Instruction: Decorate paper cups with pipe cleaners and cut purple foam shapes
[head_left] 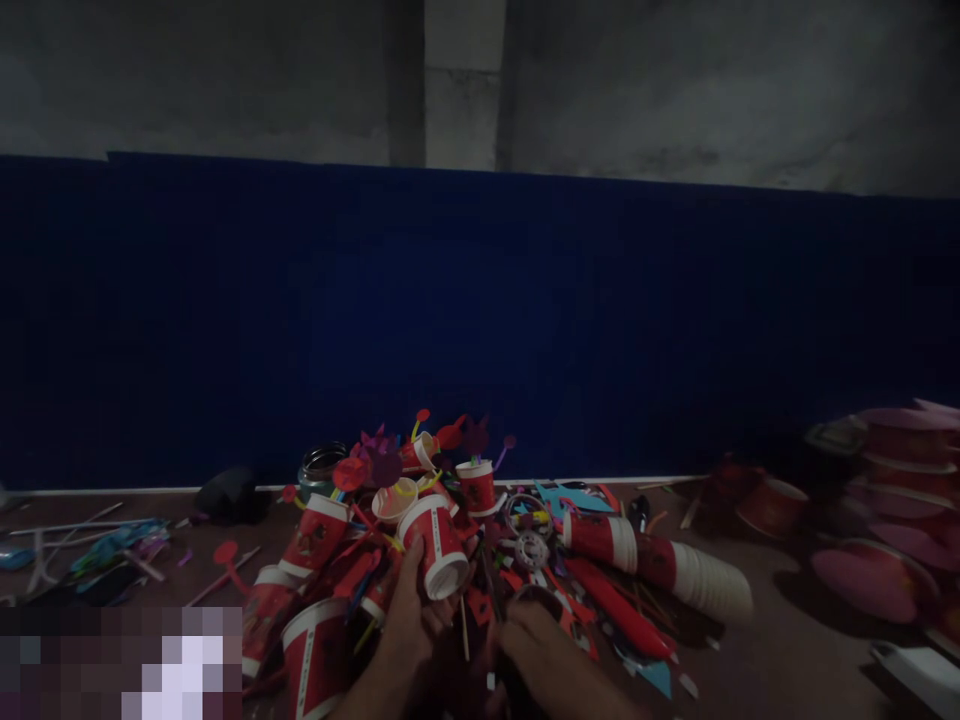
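Observation:
My left hand (420,600) is wrapped round a red paper cup (433,540) with a white label strip. The cup is tilted, its pale base turned towards me. Close by on the right, my right hand (525,635) is closed; its grip is dark, and I cannot make out what is in it. Around the hands lie red cups with paper shapes on stalks, such as one cup (315,535) at the left and another (476,487) behind. Another red cup (319,655) stands near my left forearm.
Nested paper cups (705,580) lie on the right, beside tape rolls (531,550) and blue paper scraps (574,498). Pink and red paper bowls (904,480) are stacked far right. A glass jar (322,462) stands behind, before a blue partition (480,320). Pipe cleaners and scraps litter the left.

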